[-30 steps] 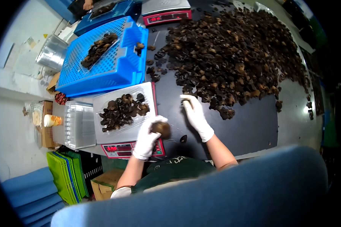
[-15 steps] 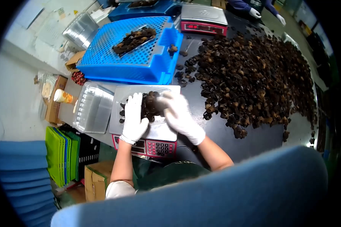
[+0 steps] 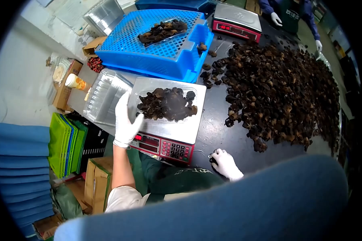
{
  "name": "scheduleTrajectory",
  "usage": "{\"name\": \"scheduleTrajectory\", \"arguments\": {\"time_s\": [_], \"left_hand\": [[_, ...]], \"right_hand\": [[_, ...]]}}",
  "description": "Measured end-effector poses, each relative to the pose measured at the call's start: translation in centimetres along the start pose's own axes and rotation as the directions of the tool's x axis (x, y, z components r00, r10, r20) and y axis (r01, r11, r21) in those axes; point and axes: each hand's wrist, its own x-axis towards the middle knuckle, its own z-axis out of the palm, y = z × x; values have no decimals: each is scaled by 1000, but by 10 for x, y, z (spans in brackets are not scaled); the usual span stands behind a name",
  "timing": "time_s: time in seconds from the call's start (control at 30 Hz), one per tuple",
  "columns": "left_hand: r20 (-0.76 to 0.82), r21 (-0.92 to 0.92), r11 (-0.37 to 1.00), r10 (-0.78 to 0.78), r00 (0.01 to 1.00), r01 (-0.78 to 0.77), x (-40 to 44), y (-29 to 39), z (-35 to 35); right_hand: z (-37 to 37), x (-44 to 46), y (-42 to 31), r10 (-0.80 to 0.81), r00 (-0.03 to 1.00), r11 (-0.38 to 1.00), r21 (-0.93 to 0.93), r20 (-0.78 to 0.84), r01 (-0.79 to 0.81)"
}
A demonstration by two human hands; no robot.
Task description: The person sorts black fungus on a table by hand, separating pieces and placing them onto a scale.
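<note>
My left hand [image 3: 126,122], in a white glove, is at the left edge of the scale [image 3: 161,128], fingers apart and holding nothing. On the scale's plate lies a clear tray with dark brown mushroom pieces [image 3: 167,103]. My right hand [image 3: 225,162], also gloved, rests low on the dark table [image 3: 217,130] right of the scale, its fingers closed on a small dark piece [image 3: 213,157]. A large heap of dark mushroom pieces [image 3: 281,94] covers the table to the right.
Behind the scale stands a blue crate [image 3: 149,60] bearing a filled tray [image 3: 163,32]. Clear empty trays [image 3: 108,96] and a cup [image 3: 77,82] are at the left. A second scale [image 3: 237,20] stands at the back. A co-worker [image 3: 291,16] is beyond the heap.
The view has shifted. My left hand has drawn off the tray to the scale's left edge. My right hand has left the tray for the table and closed on a small dark piece.
</note>
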Motion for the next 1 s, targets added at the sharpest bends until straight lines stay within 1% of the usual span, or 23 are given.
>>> {"name": "scheduleTrajectory", "arguments": {"time_s": [0.03,0.07,0.1,0.13,0.17,0.23,0.3,0.33,0.37,0.4,0.43,0.47,0.5,0.57,0.63,0.7,0.73,0.83,0.87,0.9,0.93,0.97,1.0], "left_hand": [[39,30,996,77,996,-78,2,5,4],[72,74,982,169,983,-174,5,6,11],[141,85,977,185,973,-198,9,17,15],[196,114,968,199,960,-224,13,20,22],[249,143,957,212,945,-252,17,22,31],[319,171,945,215,923,-279,26,21,49],[359,251,905,242,901,-343,37,23,60],[376,252,895,259,890,-367,41,15,70],[392,257,885,272,879,-388,43,5,82],[434,262,879,262,862,-399,43,-4,93],[400,213,892,292,869,-398,46,-4,96],[391,180,893,320,863,-413,47,-4,98],[380,148,893,346,858,-426,46,-4,98],[357,112,908,343,869,-404,43,-4,98],[352,80,923,328,877,-377,42,-4,94],[355,79,935,298,886,-346,41,3,84],[338,82,935,300,892,-345,40,6,79],[263,39,945,305,915,-325,35,10,63],[223,24,950,298,928,-311,34,10,55],[183,9,956,286,941,-293,31,7,49],[101,-36,964,265,959,-263,25,-1,45],[55,-64,976,213,975,-210,21,-8,38],[14,-92,985,146,989,-145,16,-17,31]], "right_hand": [[9,0,6,9,1000,1000,13,-9,-9],[15,4,15,-6,998,994,108,-61,12],[15,8,23,-13,993,979,199,-116,37],[4,17,21,-9,977,940,332,-214,81],[-10,24,18,38,974,933,357,-225,46],[-25,40,17,97,943,915,401,-319,42],[-53,49,1,87,878,942,325,-470,81],[-56,55,3,50,857,969,234,-513,84],[-62,60,4,50,852,971,226,-522,82],[-66,67,5,-17,840,980,159,-542,122],[-69,73,3,-86,826,982,91,-556,163],[-69,81,0,-109,767,974,86,-632,209],[-69,89,-4,-116,764,974,80,-635,214],[-71,105,-14,2,784,933,282,-621,221],[-77,125,-23,-69,767,957,175,-638,231],[-87,137,-39,-183,763,979,-46,-619,197],[-87,143,-45,-247,732,969,-150,-635,197],[-84,155,-43,-254,731,967,-152,-634,205],[-87,154,-43,-229,627,959,-62,-744,276],[-91,147,-38,-165,636,956,37,-754,292],[-92,141,-30,-37,671,902,264,-741,341],[-93,130,-23,84,715,797,478,-694,369],[-90,133,-23,73,726,794,480,-684,373]]}}
